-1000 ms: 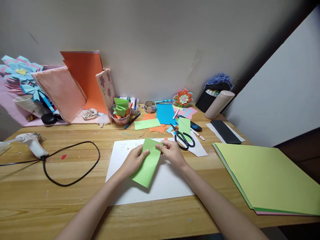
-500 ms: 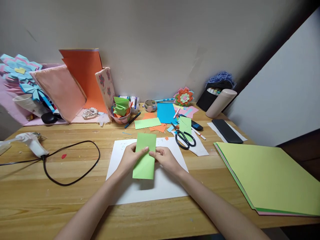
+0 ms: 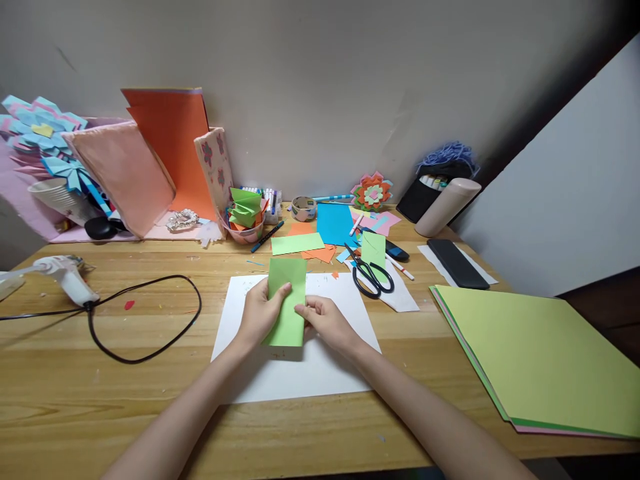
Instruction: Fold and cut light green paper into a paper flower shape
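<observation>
Left hand (image 3: 260,309) and right hand (image 3: 325,320) pinch one green paper (image 3: 292,324) above one white sheet (image 3: 330,372). Wooden desk (image 3: 100,413) underneath; wall (image 3: 310,93) beyond.

The left forearm (image 3: 197,397) is bare, slender and smooth in outline, broad where the lower edge of the view cuts it off and tapering evenly to a narrow left wrist (image 3: 245,341). The right forearm (image 3: 415,407) is bare as well, with the same long, tapering shape. The left hand (image 3: 261,311) and the right hand (image 3: 327,321) are ungloved, with slim fingers and thumbs that end in rounded tips. The fingernails are too small to make out.
</observation>
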Demonstrator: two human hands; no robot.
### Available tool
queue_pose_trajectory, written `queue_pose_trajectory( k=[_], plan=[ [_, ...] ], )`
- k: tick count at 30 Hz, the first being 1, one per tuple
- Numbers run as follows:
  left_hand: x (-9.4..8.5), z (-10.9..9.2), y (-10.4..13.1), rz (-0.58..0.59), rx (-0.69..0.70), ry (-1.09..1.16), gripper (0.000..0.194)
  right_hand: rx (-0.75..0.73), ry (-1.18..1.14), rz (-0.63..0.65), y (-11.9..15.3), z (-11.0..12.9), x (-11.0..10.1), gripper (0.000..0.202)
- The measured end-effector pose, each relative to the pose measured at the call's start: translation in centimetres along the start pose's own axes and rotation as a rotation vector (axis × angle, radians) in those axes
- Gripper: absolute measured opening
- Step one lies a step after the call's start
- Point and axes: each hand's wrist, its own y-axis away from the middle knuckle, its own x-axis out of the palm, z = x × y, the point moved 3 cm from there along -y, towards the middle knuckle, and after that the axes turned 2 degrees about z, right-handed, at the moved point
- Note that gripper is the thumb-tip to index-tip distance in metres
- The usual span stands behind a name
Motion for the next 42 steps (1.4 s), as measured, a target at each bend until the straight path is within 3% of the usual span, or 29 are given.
queue_pose_trajectory(
  k=[4,8,10,13,16,18,23,29,32,35,38,40,42],
  plan=[
    [-0.1,-0.3,0.3,-0.043,0.105,-0.117,0.024,-0.061,0.064,-0.061,0.3,0.4,0.0,0.032],
    [-0.1,-0.4,0.6,-0.095,0.099,-0.067,0.023,-0.032,0.054,0.071,0.4,0.2,0.4,0.031],
    [-0.1,-0.4,0.5,-0.097,0.058,-0.014,0.025,-0.005,0.099,0.075,0.5,0.0,0.3,0.031],
    [-0.1,-0.1,0.0,-0.021,-0.022,0.110,0.031,-0.030,0.175,-0.018,0.5,0.1,-0.3,0.029],
    [0.1,0.0,-0.3,0.190,-0.102,0.195,0.043,-0.055,0.192,-0.074,0.3,0.5,-0.9,0.028],
    [0.2,0.0,-0.3,0.264,-0.114,0.188,0.044,-0.035,0.178,-0.063,0.2,0.7,-1.2,0.030],
    [0.4,-0.1,-0.1,0.190,-0.090,0.164,0.039,0.004,0.114,0.121,0.0,1.0,-1.1,0.028],
    [0.5,-0.3,-0.1,0.130,-0.010,0.112,0.039,-0.057,0.102,0.053,0.1,1.2,-1.0,0.027],
    [0.3,-0.3,-0.2,0.116,-0.008,0.104,0.041,-0.045,0.103,0.133,0.2,1.4,-0.9,0.030],
    [0.3,-0.4,-0.1,0.133,-0.032,0.118,0.045,-0.014,0.160,0.234,0.4,1.6,-0.9,0.034],
    [0.3,-0.5,-0.1,0.176,-0.062,0.185,0.049,-0.059,0.130,0.131,0.3,1.6,-0.9,0.035],
    [0.5,-0.5,0.0,0.263,-0.097,0.233,0.047,-0.087,0.102,0.046,0.2,1.5,-0.9,0.036],
    [0.7,-0.6,0.2,0.355,-0.137,0.268,0.042,-0.085,0.078,0.047,0.0,1.3,-0.9,0.037]
  ],
)
